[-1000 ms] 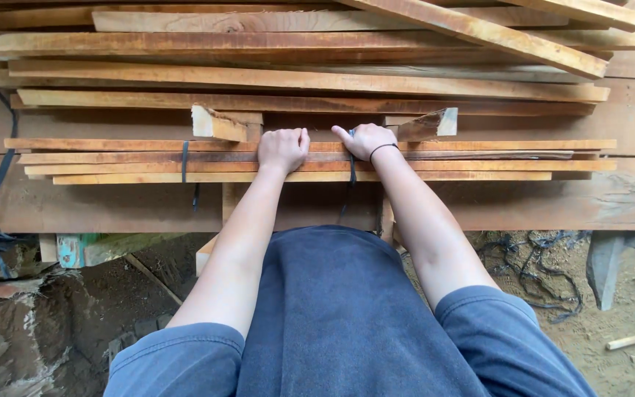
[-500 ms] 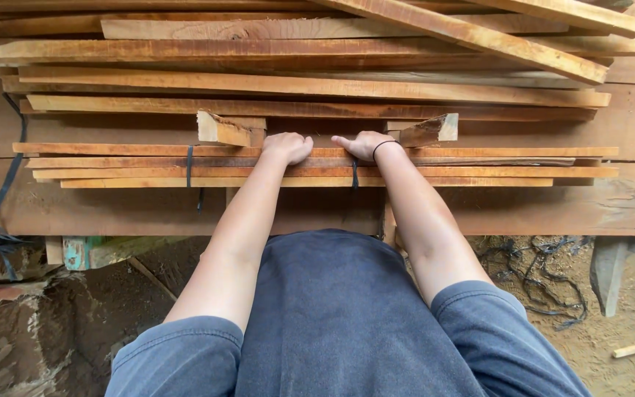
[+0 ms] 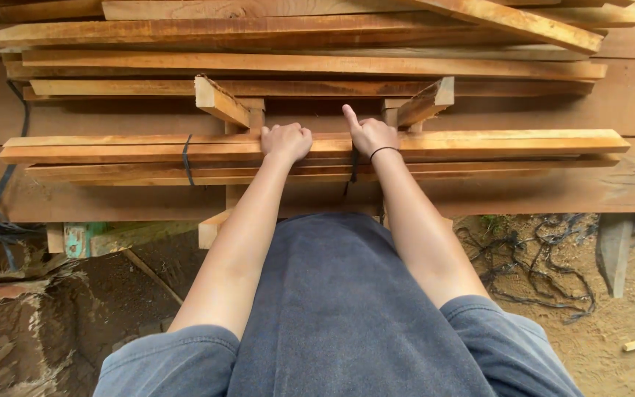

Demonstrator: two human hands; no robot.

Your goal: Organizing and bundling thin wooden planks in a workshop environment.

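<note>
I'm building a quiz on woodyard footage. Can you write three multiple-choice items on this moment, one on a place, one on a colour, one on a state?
1. Where do both hands rest?
A. on the bundle of long thin wooden slats
B. on the sandy ground
C. on the tangled dark cord

2. What colour is the band on the right wrist?
A. white
B. black
C. red

3. How is the left hand shaped?
A. flat and spread
C. pointing upward
B. fingers curled over the slat's top edge

Key: 1 A, as the left hand and right hand both sit on the bundle of long thin wooden slats. 2 B, as the thin black wristband circles the right wrist. 3 B, as the left hand's fingers fold over the edge, while the right hand has one digit sticking up.
</note>
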